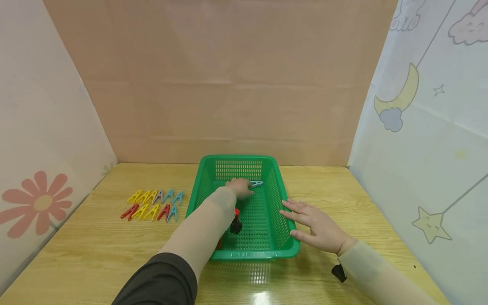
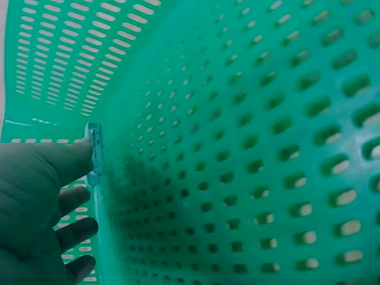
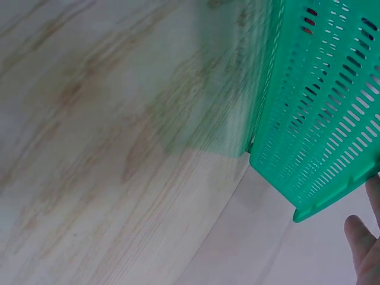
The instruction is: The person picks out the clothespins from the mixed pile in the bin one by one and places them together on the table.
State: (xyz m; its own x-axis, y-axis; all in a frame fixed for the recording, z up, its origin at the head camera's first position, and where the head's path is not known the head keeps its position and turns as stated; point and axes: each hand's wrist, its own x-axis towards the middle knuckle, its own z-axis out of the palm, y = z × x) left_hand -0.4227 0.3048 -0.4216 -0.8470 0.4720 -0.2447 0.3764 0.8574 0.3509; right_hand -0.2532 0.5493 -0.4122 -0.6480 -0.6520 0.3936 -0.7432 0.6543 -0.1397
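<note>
A green perforated plastic basket (image 1: 256, 254) stands on the wooden table. My left hand (image 1: 239, 187) reaches down inside it, fingers apart, toward the far right part of its floor. There a light blue clothespin (image 1: 257, 184) lies by the fingers. In the left wrist view, the thumb overlaps the clothespin (image 2: 95, 154), and other fingers spread below. My right hand (image 1: 318, 226) is at the basket's right side, fingers extended and fingertips right at the rim. In the right wrist view, only part of that hand (image 3: 362, 237) shows beside the basket wall (image 3: 320, 119).
Left of the basket, two rows of yellow, red, blue and greyish clothespins (image 1: 152, 205) lie on the table (image 1: 95, 254). A reddish thing (image 1: 219, 244) at the basket's near left is mostly hidden by the left forearm. Covered walls enclose the table's back and sides.
</note>
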